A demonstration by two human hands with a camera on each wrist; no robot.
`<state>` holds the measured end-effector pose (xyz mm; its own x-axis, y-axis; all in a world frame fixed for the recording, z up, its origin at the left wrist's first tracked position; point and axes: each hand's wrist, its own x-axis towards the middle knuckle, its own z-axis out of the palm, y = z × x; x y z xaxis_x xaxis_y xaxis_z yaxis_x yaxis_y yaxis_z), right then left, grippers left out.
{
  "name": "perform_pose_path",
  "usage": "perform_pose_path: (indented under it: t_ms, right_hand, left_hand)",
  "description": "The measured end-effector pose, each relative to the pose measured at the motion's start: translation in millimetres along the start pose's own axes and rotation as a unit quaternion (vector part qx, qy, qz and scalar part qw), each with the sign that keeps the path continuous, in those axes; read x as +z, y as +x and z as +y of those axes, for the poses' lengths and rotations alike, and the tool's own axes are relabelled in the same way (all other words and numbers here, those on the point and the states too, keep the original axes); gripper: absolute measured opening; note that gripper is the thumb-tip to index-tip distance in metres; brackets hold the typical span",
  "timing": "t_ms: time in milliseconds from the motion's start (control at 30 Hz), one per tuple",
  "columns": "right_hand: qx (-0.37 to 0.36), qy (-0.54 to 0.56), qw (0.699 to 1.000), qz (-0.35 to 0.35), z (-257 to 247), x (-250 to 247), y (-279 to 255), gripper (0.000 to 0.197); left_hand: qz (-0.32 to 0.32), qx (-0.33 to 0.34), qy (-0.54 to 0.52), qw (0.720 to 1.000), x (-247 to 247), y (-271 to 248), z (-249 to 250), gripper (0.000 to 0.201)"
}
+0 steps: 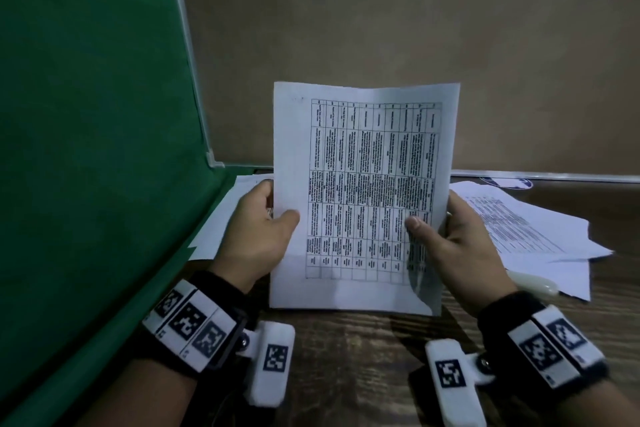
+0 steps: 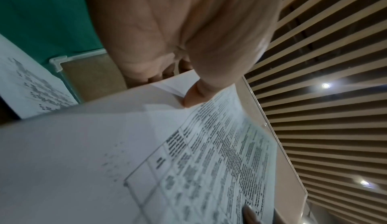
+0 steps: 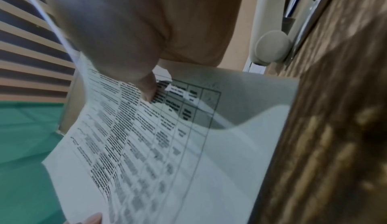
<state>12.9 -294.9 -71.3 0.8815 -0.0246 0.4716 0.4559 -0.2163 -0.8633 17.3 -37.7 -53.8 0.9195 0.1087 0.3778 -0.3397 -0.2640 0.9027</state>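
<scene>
A white printed sheet (image 1: 363, 184) with a dense black table stands upright above the wooden desk (image 1: 346, 357), its lower edge near the desk top. My left hand (image 1: 263, 222) pinches its left edge, thumb on the front, fingers behind. My right hand (image 1: 446, 236) pinches the right edge the same way. In the left wrist view the thumb presses the sheet (image 2: 188, 144), and more than one sheet edge shows under it. The right wrist view shows the thumb on the printed sheet (image 3: 157, 144).
More printed sheets (image 1: 519, 229) lie spread on the desk at the right, others (image 1: 221, 211) behind my left hand. A pale handle-like object (image 1: 533, 282) lies on the right sheets. A green panel (image 1: 86, 114) stands at the left, a tan wall behind.
</scene>
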Motion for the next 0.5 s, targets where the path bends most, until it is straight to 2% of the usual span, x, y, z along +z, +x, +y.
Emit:
perform_pose_path:
  t_ms: [100, 167, 200, 267, 333, 367, 400, 500]
  right_hand:
    - [0.053, -0.038, 0.998, -0.025, -6, -5, 0, 0.019]
    - [0.046, -0.151, 0.987, -0.024, -11, -15, 3, 0.019]
    - [0.048, -0.230, 0.972, -0.020, -10, -24, 5, 0.025]
    - [0.109, -0.386, 0.914, -0.055, -14, -43, 8, 0.040]
    - [0.216, -0.514, 0.818, -0.143, -15, -63, 8, 0.045]
    - [0.258, -0.541, 0.780, -0.181, -13, -72, 8, 0.042]
    - [0.282, -0.545, 0.764, -0.198, -10, -79, 8, 0.037]
    - [0.279, -0.547, 0.766, -0.192, -5, -85, 9, 0.020]
  left_hand:
    - [0.007, -0.016, -0.012, 1.000, -9, 2, -1, 0.033]
    - [-0.018, -0.039, -0.014, 0.999, -16, 4, -2, 0.034]
    - [-0.033, -0.047, -0.004, 0.998, -20, 5, -3, 0.033]
    - [-0.055, -0.059, 0.025, 0.996, -26, 6, -6, 0.032]
    - [-0.066, -0.065, 0.058, 0.994, -28, 6, -12, 0.031]
    - [-0.071, -0.067, 0.072, 0.993, -29, 7, -15, 0.032]
    - [-0.078, -0.067, 0.080, 0.991, -29, 7, -17, 0.033]
    - [-0.105, -0.067, 0.091, 0.988, -26, 5, -17, 0.038]
